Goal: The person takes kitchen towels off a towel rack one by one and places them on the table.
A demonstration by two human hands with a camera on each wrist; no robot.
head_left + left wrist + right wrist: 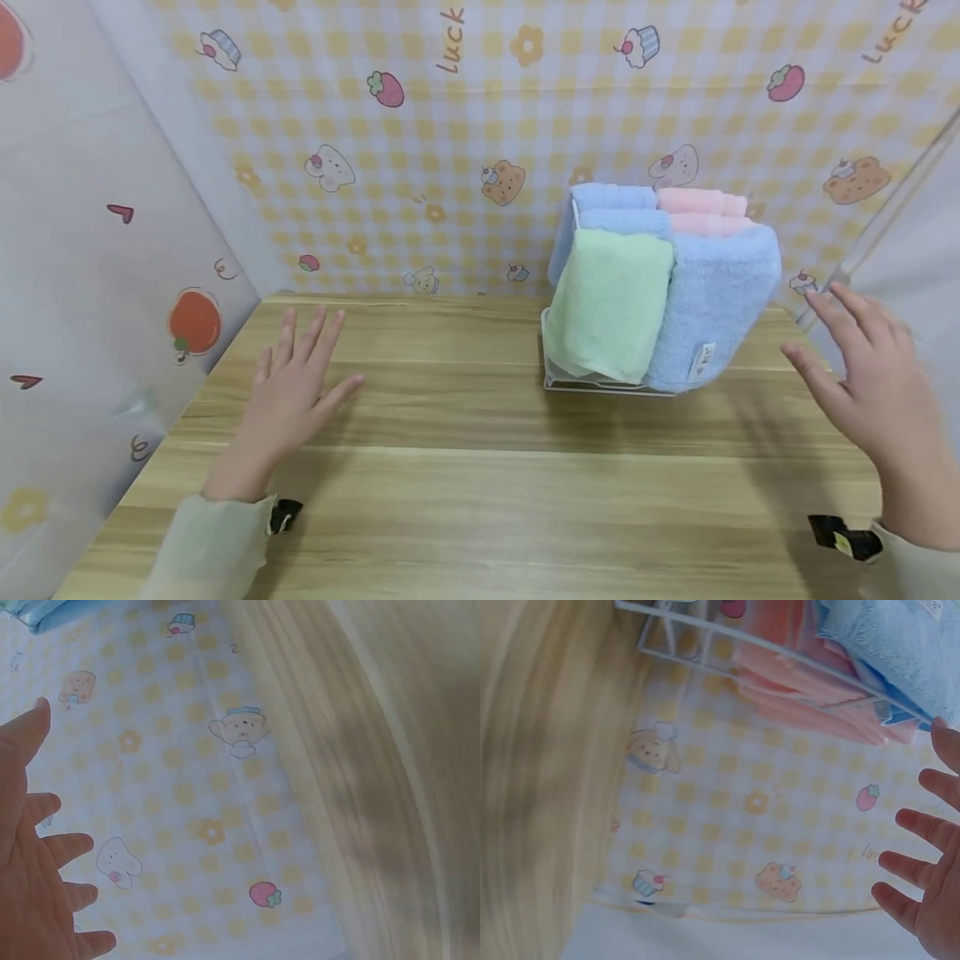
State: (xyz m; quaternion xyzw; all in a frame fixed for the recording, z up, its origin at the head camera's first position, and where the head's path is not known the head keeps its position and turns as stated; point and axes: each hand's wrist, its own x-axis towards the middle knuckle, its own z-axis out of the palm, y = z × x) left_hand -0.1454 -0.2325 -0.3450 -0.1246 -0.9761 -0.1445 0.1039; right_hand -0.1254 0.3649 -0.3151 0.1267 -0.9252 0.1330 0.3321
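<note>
A white wire rack [609,388] stands at the back right of the table, with small towels draped over it. A light green towel [615,300] and a blue towel [716,300] hang at the front; behind them are more blue towels [615,198] and pink towels [703,201]. My left hand [292,400] is over the table's left side, fingers spread, holding nothing. To the right of the rack, my right hand [881,379] is held with fingers extended and nothing in it. In the head view it is apart from the blue towel.
The wood-grain table [465,500] runs back to a yellow checked cloth backdrop [420,133]. A white printed curtain [82,250] borders the left side, and pale sheeting [918,275] the right. Black bands [285,516] sit at both wrists.
</note>
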